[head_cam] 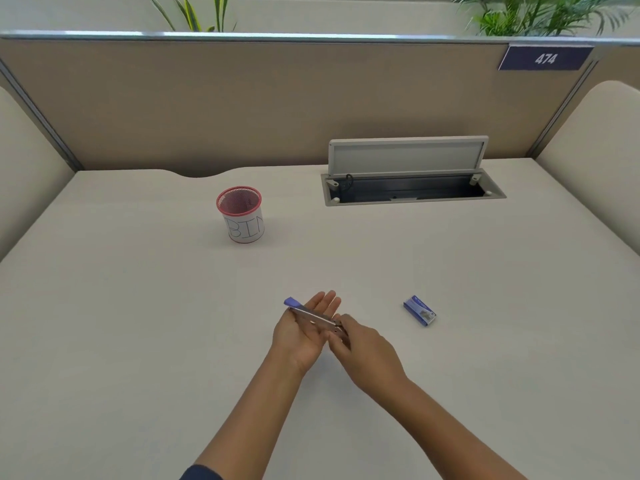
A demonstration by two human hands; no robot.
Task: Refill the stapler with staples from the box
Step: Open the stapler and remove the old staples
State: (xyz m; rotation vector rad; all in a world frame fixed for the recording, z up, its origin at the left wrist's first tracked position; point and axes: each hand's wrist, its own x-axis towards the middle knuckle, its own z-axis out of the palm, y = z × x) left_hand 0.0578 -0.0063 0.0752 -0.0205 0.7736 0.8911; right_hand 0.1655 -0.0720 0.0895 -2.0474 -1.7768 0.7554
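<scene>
Across the whole lower view spreads a pale cream desk (138, 323), closed in at the back by a tan fabric partition (207, 98) with a metal top rail and at both sides by rounded cream panels. Green plants (540, 15) rise behind the rail, and a dark blue plate reading 474 (545, 58) is fixed at the partition's upper right. Set into the desk near the back right is a cable tray (412, 190), dark inside, its grey lid (408, 155) standing open and leaning toward the partition. Left of it, well apart, stands a red mesh cup (240, 214) wrapped in white paper lettered BIN.

Both bare forearms reach in from the bottom edge, with a bit of dark sleeve at the left elbow. The left hand (304, 327) is palm-up, fingers spread loosely and pointing away, and the stapler (311, 315) lies across it above the desk near the centre. The stapler's long axis runs diagonally, its purple end pointing up-left past the fingers, its metal end pointing down-right. The right hand (360, 348) is closed in a pinch on that lower-right metal end; which part it grips is too small to tell.

To the right, lying flat on the desk apart from both hands, is the small blue staple box (419, 310).
</scene>
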